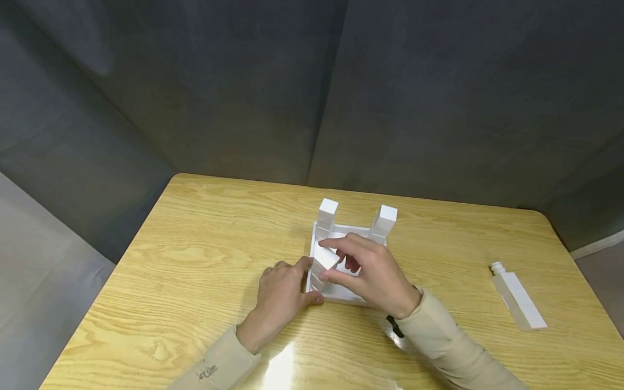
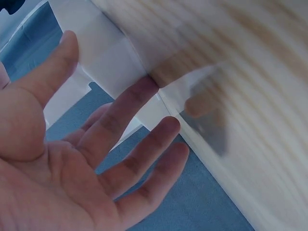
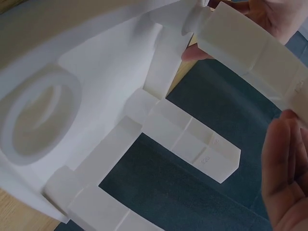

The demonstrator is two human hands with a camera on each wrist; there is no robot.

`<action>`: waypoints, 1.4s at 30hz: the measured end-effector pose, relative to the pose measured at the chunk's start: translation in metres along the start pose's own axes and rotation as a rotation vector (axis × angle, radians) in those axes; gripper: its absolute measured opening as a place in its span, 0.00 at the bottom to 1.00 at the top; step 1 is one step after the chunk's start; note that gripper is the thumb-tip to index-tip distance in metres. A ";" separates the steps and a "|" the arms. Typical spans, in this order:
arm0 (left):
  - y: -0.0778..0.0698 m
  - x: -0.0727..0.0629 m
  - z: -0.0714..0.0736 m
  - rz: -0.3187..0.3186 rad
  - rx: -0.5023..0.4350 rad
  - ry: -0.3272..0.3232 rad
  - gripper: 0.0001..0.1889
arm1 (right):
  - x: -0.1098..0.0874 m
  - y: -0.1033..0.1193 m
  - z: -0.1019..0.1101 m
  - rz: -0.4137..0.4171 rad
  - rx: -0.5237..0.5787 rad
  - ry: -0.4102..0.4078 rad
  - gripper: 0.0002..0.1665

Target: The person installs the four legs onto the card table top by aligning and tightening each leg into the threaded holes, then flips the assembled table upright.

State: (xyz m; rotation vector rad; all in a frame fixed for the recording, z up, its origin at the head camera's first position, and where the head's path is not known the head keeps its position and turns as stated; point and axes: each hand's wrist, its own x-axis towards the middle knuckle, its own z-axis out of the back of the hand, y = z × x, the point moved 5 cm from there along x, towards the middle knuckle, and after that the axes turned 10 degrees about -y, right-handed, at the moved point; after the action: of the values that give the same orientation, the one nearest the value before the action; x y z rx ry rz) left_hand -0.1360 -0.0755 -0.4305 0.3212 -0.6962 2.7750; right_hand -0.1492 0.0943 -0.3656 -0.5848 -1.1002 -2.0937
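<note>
A white square panel (image 1: 341,298) lies on the table with its rim up, like a small tabletop turned over. White legs stand at its far left corner (image 1: 328,211) and far right corner (image 1: 387,216). My right hand (image 1: 375,271) pinches a third white leg (image 1: 327,258) between thumb and fingers at the near left corner. My left hand (image 1: 283,290) rests against that corner, thumb at the front edge and fingertips at the left side. In the right wrist view a bare round socket (image 3: 73,94) shows in the panel.
A loose white leg (image 1: 519,300) with a threaded end lies on the right side of the wooden table (image 1: 195,244). Dark grey curtains (image 1: 244,97) hang behind the table's far edge.
</note>
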 end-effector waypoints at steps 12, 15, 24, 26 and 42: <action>0.001 -0.001 -0.001 0.022 -0.004 0.010 0.42 | -0.003 -0.001 0.002 -0.066 0.065 0.035 0.22; 0.001 -0.002 -0.002 0.026 0.009 0.013 0.42 | -0.003 -0.001 0.002 -0.070 0.044 0.015 0.20; 0.001 -0.002 -0.003 0.032 0.026 0.011 0.41 | -0.004 -0.002 0.001 -0.128 -0.001 -0.020 0.18; 0.001 -0.002 -0.003 0.028 0.023 0.007 0.41 | -0.004 -0.002 0.000 -0.138 0.004 -0.015 0.19; 0.000 0.000 0.000 0.018 -0.010 0.007 0.42 | -0.003 0.000 0.001 -0.006 0.025 0.009 0.28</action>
State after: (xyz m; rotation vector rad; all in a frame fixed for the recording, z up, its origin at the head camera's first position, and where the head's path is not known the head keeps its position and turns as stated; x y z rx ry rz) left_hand -0.1364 -0.0756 -0.4306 0.3040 -0.7147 2.7870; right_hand -0.1474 0.0964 -0.3669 -0.5606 -1.1231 -2.0822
